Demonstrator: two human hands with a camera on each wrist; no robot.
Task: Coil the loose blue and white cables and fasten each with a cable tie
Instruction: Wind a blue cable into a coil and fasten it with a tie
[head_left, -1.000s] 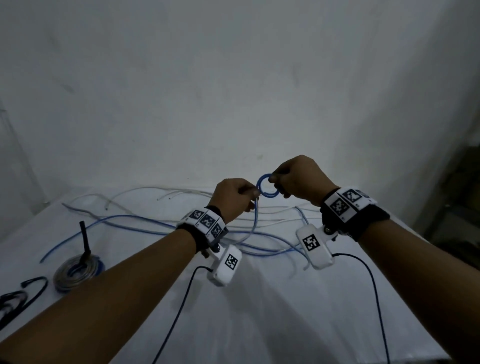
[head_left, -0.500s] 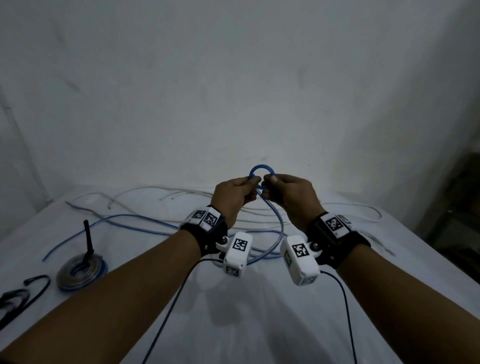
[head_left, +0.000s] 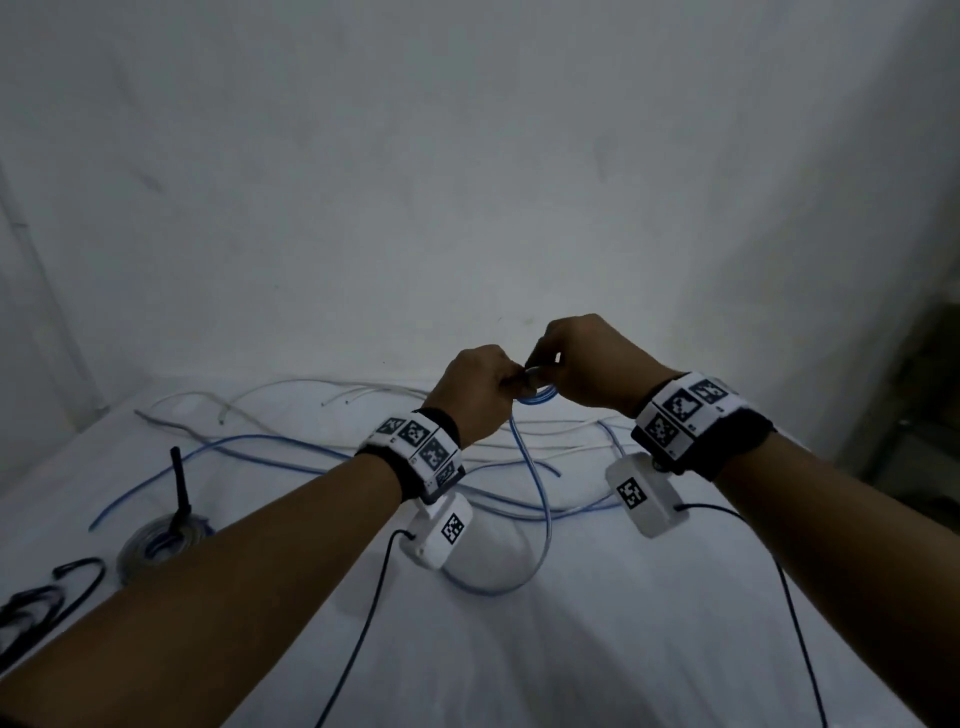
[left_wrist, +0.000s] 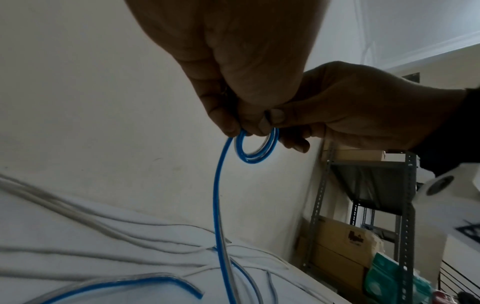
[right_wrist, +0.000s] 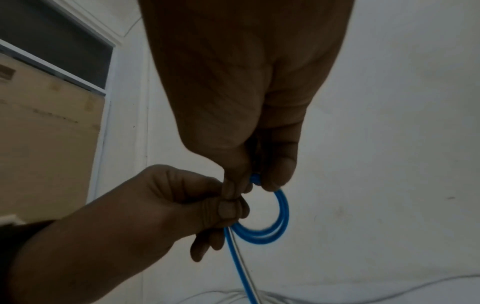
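I hold both hands up in front of me above the worktop (head_left: 571, 649), fingertips meeting over a small coil of blue cable (head_left: 537, 397). My left hand (head_left: 475, 387) has its grip clamped on the near side of the coil, thumb and fingers curled and pinching the wraps together. My right hand (head_left: 587, 364) has its grip clamped on the far side of the same coil, pinching it from above. In the wrist views the coil shows two or three tight turns hanging just below my fingertips. From it the loose tail of the blue cable drops straight down, curves on the white cover between my forearms and runs back toward the tangle of white cables (head_left: 311, 410) lying along the far edge. To my left, well apart from my hands, lies a finished coil (head_left: 161, 540) with a black cable tie (head_left: 179, 483) standing up from it, and more black ties (head_left: 31, 605) lie at the left edge.
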